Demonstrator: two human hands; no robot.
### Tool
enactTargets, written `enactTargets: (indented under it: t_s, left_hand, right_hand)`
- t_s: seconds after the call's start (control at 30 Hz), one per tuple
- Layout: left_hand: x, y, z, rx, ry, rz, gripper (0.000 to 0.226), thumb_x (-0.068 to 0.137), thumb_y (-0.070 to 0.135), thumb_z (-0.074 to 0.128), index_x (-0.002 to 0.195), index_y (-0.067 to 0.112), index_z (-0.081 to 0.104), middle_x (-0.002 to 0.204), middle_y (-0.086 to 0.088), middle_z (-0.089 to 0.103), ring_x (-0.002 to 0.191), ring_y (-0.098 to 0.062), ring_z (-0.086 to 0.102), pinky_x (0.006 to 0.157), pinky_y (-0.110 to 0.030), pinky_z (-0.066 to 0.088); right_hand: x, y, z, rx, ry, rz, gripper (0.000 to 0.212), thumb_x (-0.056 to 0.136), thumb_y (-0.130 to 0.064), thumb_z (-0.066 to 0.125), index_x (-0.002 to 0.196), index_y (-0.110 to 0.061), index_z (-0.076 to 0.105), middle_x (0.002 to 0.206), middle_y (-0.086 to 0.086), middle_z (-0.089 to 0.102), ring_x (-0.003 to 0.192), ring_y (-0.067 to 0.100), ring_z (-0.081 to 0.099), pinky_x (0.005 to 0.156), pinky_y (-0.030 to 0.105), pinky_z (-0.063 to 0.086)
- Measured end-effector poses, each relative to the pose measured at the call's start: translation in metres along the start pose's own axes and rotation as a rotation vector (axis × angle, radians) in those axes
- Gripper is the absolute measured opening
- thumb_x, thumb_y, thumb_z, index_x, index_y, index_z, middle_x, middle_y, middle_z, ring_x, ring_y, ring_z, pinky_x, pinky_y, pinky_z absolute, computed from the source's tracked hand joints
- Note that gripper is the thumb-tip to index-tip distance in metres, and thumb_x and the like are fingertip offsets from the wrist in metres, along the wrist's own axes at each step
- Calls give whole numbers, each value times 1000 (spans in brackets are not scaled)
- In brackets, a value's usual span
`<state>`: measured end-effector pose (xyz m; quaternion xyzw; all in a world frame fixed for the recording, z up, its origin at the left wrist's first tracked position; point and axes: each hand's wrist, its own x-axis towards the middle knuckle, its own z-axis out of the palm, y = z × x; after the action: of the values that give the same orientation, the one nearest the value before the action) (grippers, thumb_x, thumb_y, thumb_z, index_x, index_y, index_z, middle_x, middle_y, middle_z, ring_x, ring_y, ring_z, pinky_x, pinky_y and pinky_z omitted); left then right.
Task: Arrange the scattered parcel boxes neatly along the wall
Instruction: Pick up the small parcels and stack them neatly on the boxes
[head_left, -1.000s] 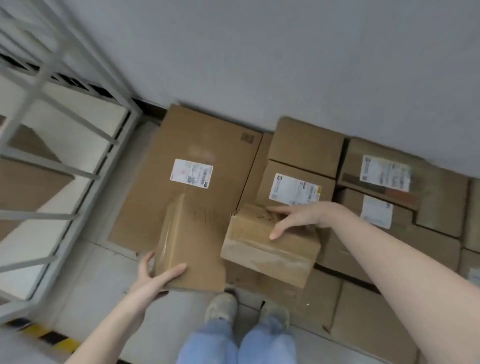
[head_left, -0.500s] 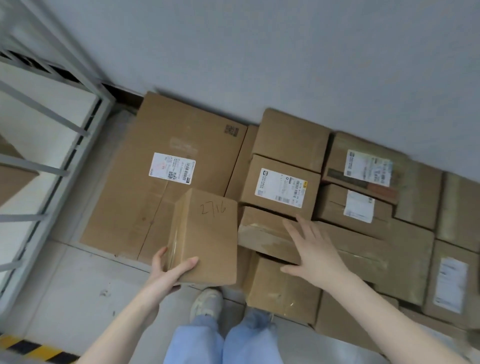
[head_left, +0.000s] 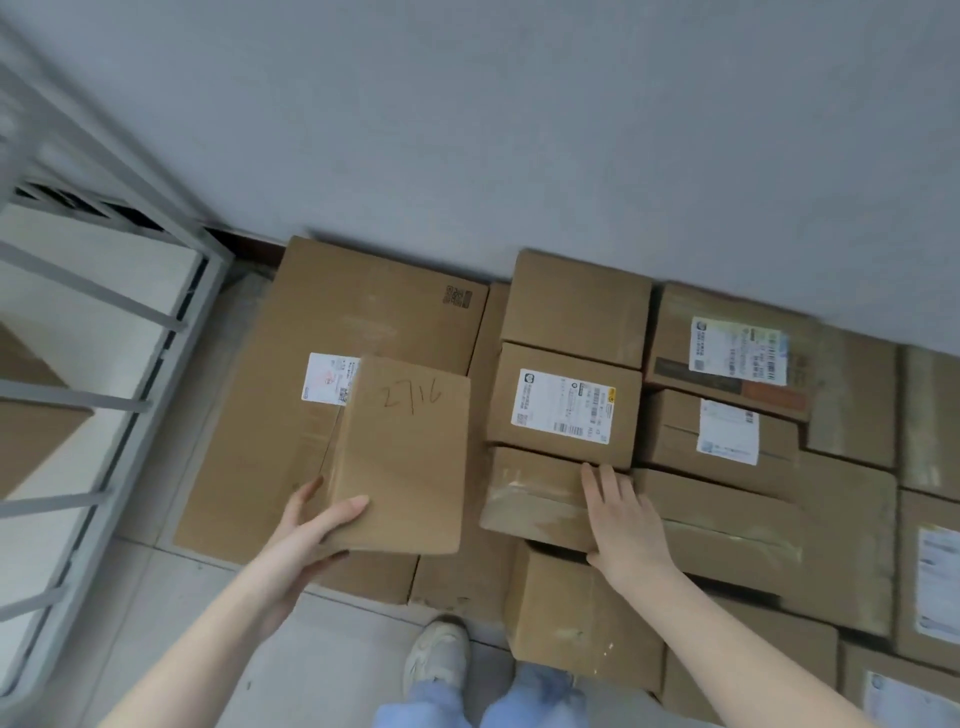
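Your left hand (head_left: 306, 525) grips the lower corner of a brown box marked 2716 (head_left: 402, 457), fingers wrapped around its edge, holding it above the large flat carton (head_left: 332, 332) by the wall (head_left: 519, 130). Your right hand (head_left: 626, 519) lies flat, fingers spread, on a taped box (head_left: 535, 499) among parcels lining the wall.

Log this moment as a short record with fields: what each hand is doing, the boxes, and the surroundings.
left hand: holds the handwritten-number box by its near corner, above the large flat box
right hand: palm flat on the taped box, no grip closed on it
labelled box: just behind the taped box
wall: grey, boxes packed along it
shelf frame: at left
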<state>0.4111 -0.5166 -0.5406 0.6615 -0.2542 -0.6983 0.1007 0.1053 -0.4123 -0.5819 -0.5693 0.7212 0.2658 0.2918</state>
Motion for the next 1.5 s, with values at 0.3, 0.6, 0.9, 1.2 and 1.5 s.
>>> enactTargets:
  t_s: [0.3,0.6,0.9,1.2,1.5]
  left_hand:
    - [136,86,48,25,-80,163,56,80,40,72,132,28,53,122,10,64,114,-10,59,100,-35,47]
    - [196,86,104,207,200,289,58,100,31,43,151,33,16,152,4,31,132,-23,41,111,-44,35]
    - [58,117,99,539,235,259,65,97,36,47,152,32,12,153,-4,31,137,-30,34,107,-42,29]
    - [-157,221,96,608,227,470,53,95,30,53,143,15,37,143,-12,45,127,-32,45,104,-41,36]
    - [-355,235,169,756,-61,613,46,94,29,56,137,17,42,128,-16,54,113,-32,55,98,-46,45]
  right_hand:
    - [12,-2,7,59,-27,-23,110,77,-26,76,151,-14,-3,155,11,5,139,27,23,113,35,26]
    - [29,3,26,73,16,25,113,75,-18,78,151,-13,-6,155,11,3,138,27,23,113,36,25]
    - [-32,7,-51,224,46,71,109,80,-39,71,152,-18,-7,156,11,7,139,28,25,110,38,30]
    - [-224,76,-224,457,365,304,79,90,-35,58,150,-15,10,145,13,28,129,29,37,101,37,38]
    - [-448,158,-253,775,487,548,77,92,-39,54,151,-22,8,152,13,23,129,30,43,95,37,47]
